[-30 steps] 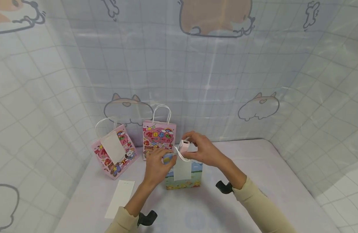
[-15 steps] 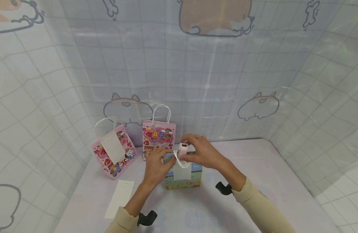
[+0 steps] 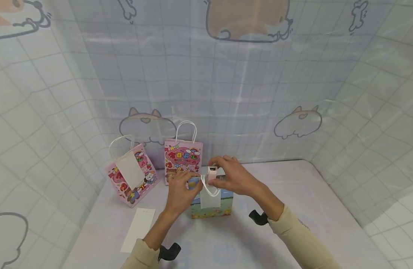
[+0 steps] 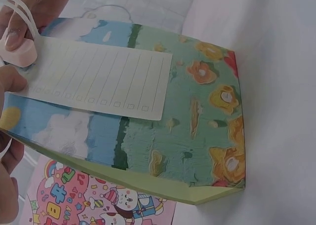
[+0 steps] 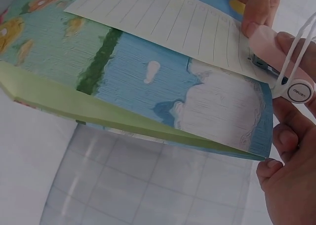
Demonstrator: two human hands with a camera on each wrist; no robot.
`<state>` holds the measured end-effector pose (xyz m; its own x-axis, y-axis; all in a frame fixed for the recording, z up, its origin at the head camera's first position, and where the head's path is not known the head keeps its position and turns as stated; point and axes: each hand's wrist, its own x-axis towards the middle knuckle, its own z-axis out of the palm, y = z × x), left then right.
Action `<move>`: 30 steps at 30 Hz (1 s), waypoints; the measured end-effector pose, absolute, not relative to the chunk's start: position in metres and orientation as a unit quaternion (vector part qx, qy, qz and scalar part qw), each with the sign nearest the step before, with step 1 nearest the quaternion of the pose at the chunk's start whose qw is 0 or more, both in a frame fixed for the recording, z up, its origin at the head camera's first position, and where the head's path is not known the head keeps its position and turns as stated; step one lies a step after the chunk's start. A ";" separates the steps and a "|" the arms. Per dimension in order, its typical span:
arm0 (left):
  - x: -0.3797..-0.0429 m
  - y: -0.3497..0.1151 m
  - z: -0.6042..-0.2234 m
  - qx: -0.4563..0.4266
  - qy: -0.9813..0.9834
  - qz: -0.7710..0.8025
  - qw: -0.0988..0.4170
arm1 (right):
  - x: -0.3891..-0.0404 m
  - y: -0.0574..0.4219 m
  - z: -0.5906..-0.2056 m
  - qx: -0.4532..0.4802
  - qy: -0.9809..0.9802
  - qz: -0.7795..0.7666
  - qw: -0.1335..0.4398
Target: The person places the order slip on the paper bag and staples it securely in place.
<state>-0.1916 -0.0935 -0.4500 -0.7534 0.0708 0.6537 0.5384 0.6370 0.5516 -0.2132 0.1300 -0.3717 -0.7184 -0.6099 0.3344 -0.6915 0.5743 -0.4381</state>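
Observation:
My right hand grips a small pink-and-white stapler at the top edge of a painted paper bag. The stapler's jaws straddle that edge and the top of a lined paper sheet, which lies flat on the bag's front. With thumb and fingers, my left hand pinches the bag's top left corner, its thumb tip by the sheet. The bag's white cord handle droops in front, beside the stapler. In the head view, the two hands cover most of the bag's upper edge.
A pink cartoon gift bag stands against the back wall. Left of it another pink bag leans tilted, bearing a white sheet. A pale paper strip lies on the table, left of my left forearm.
My right hand has brought the stapler slightly down and left onto the bag's top edge, turning it more upright. The cord handle has swung down in front. My left hand has stayed in place.

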 end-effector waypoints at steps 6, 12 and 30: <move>-0.193 -0.096 -0.451 -0.191 -0.852 -0.388 0.293 | -0.214 0.130 -0.373 0.376 -0.882 0.271 0.081; -0.197 -0.101 -0.450 -0.216 -0.849 -0.386 0.290 | -0.213 0.129 -0.373 0.385 -0.879 0.265 0.089; -0.200 -0.103 -0.442 -0.267 -0.845 -0.369 0.279 | -0.211 0.128 -0.374 0.409 -0.876 0.219 0.129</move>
<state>-0.1996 -0.1029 -0.4416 -0.7023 0.2455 0.6682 0.6572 0.5844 0.4760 -0.2111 0.1283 -0.3738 -0.6318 -0.6604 0.4058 -0.7736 0.5698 -0.2772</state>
